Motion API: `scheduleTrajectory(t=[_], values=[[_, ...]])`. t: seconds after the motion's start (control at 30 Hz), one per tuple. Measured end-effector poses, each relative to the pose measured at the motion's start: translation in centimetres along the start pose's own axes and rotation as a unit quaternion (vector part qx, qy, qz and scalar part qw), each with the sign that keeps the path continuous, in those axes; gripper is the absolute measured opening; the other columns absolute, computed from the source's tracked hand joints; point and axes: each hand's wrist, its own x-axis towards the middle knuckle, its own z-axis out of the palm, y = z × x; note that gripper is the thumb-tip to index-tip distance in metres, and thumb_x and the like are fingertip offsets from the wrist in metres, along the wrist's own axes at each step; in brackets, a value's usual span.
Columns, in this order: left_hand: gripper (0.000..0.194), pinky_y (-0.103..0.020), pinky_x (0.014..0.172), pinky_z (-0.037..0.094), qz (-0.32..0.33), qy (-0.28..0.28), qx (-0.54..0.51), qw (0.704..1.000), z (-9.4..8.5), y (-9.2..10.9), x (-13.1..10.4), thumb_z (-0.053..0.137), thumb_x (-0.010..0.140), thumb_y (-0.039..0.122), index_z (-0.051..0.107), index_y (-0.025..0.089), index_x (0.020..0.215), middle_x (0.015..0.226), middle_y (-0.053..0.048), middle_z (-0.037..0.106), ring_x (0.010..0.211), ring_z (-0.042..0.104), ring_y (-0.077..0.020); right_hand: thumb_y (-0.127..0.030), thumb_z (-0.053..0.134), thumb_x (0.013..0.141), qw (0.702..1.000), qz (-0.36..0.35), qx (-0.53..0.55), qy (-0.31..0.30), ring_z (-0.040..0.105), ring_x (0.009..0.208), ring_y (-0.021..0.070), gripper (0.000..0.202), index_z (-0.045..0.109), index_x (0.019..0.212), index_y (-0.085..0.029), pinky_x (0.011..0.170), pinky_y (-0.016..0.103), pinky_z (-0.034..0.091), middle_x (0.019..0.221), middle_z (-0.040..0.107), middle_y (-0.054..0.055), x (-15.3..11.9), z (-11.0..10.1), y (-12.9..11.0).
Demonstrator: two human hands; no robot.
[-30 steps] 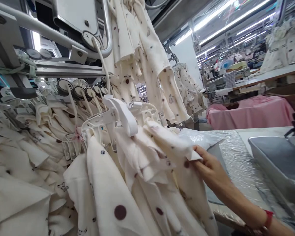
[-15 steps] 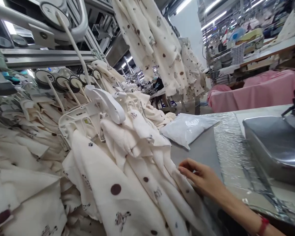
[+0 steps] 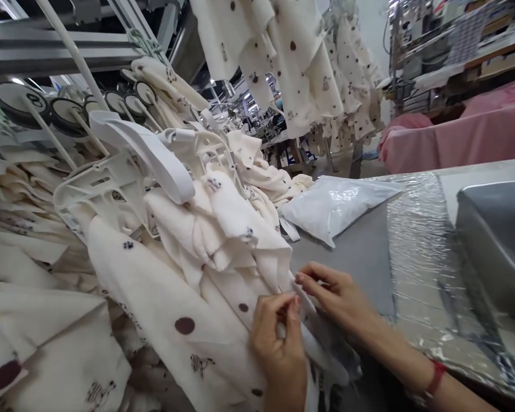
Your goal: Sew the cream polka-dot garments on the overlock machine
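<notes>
Left hand (image 3: 278, 337) at 6 o'clock, fingers pinching the edge of a cream spotted garment (image 3: 175, 297) hanging from a white hanger (image 3: 111, 189), right hand (image 3: 339, 297) just beside at 5 o'clock, fingers narrow on the same edge, white plastic bag (image 3: 335, 206) on the grey desk (image 3: 360, 257) at 2 o'clock.

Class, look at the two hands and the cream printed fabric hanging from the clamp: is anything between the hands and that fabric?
Nothing visible. The left hand and the right hand both already pinch the edge of the cream fabric. The white plastic bag lies apart, further back on the table.
</notes>
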Motion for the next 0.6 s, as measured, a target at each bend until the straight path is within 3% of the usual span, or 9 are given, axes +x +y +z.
scheduleTrajectory(t=[0.1, 0.17, 0.3, 0.37, 0.43, 0.5, 0.6], values=[[0.027, -0.019, 0.064, 0.050, -0.157, 0.026, -0.081, 0.984, -0.1, -0.3, 0.5, 0.070, 0.091, 0.045, 0.067, 0.018, 0.087, 0.076, -0.001, 0.061, 0.068, 0.060, -0.0113, -0.057, 0.049, 0.095, 1.000, 0.021, -0.001, 0.012, 0.057, 0.063, 0.0170, 0.044, 0.060, 0.079, -0.018, 0.058, 0.029, 0.045, 0.071, 0.060, 0.002, -0.2, -1.6, -0.1], [0.030, -0.018, 0.063, 0.050, -0.190, 0.032, -0.095, 0.977, 0.1, -1.0, 0.6, 0.074, 0.087, 0.046, 0.063, 0.019, 0.092, 0.076, 0.001, 0.057, 0.067, 0.058, -0.0105, -0.059, 0.054, 0.093, 1.000, 0.014, -0.001, 0.020, 0.058, 0.064, 0.0175, 0.043, 0.062, 0.086, -0.018, 0.058, 0.030, 0.045, 0.073, 0.062, 0.002, 0.4, -1.1, -0.3], [0.041, -0.019, 0.061, 0.046, -0.135, 0.083, 0.013, 0.987, 1.2, -3.2, 2.8, 0.078, 0.079, 0.030, 0.058, 0.021, 0.114, 0.078, 0.004, 0.056, 0.064, 0.055, -0.0101, -0.055, 0.069, 0.089, 0.999, -0.037, -0.024, 0.012, 0.055, 0.067, 0.0167, 0.037, 0.059, 0.085, -0.019, 0.065, 0.030, 0.043, 0.072, 0.057, -0.002, 3.3, 1.9, -1.7], [0.033, -0.021, 0.062, 0.045, -0.112, 0.088, 0.046, 0.989, 1.4, -4.2, 4.4, 0.074, 0.080, 0.029, 0.061, 0.019, 0.110, 0.076, 0.003, 0.058, 0.063, 0.055, -0.0111, -0.050, 0.064, 0.094, 0.998, -0.055, -0.029, 0.010, 0.051, 0.065, 0.0162, 0.037, 0.057, 0.075, -0.019, 0.066, 0.030, 0.042, 0.068, 0.052, -0.003, 4.3, 2.8, -2.6], [0.019, -0.022, 0.067, 0.047, -0.099, 0.085, 0.048, 0.990, 0.9, -4.5, 5.1, 0.073, 0.082, 0.034, 0.065, 0.018, 0.089, 0.074, 0.002, 0.059, 0.067, 0.055, -0.0121, -0.047, 0.061, 0.095, 0.997, -0.076, -0.017, 0.017, 0.048, 0.063, 0.0153, 0.039, 0.052, 0.070, -0.019, 0.064, 0.029, 0.040, 0.066, 0.047, -0.003, 4.0, 2.4, -3.6], [0.030, -0.022, 0.073, 0.048, -0.086, 0.074, 0.042, 0.993, -0.1, -3.8, 4.2, 0.075, 0.081, 0.043, 0.062, 0.018, 0.071, 0.074, 0.000, 0.058, 0.073, 0.057, -0.0132, -0.044, 0.059, 0.094, 0.995, -0.098, 0.006, 0.035, 0.043, 0.059, 0.0135, 0.037, 0.048, 0.068, -0.020, 0.057, 0.025, 0.035, 0.065, 0.042, -0.004, 2.4, 0.9, -4.7], [0.039, -0.022, 0.072, 0.050, -0.110, 0.125, -0.002, 0.986, -1.9, -1.4, 0.9, 0.068, 0.089, 0.053, 0.059, 0.019, 0.074, 0.074, 0.000, 0.059, 0.075, 0.060, -0.0136, -0.038, 0.055, 0.096, 0.987, -0.108, 0.045, 0.109, 0.036, 0.055, 0.0114, 0.029, 0.050, 0.073, -0.020, 0.047, 0.022, 0.028, 0.064, 0.039, -0.004, -1.1, -1.5, -6.5]])
